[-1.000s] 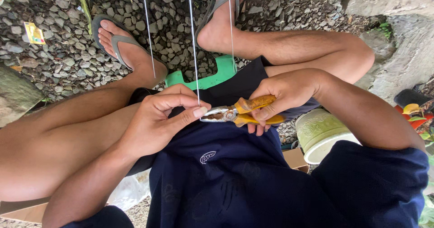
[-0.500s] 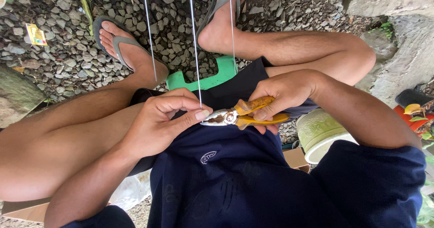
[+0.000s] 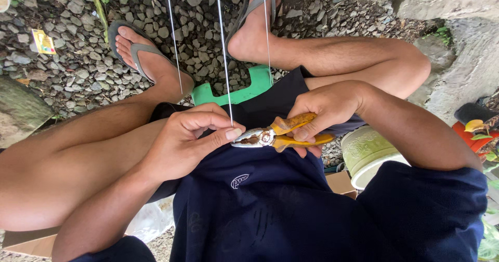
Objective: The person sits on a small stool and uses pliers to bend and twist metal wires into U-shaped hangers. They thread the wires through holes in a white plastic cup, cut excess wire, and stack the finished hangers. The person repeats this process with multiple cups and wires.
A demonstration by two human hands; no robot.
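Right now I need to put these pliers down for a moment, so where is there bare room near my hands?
Bare gravel lies past the left foot, between the yellow wrapper and the grey sandal. More lies between the two feet, crossed by the taut strings. It is crowded at the lap, where the left hand, right hand and pliers meet.

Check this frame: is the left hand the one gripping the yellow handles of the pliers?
No, the right hand grips the yellow handles of the pliers, while the left hand pinches the thin line at the metal jaws.
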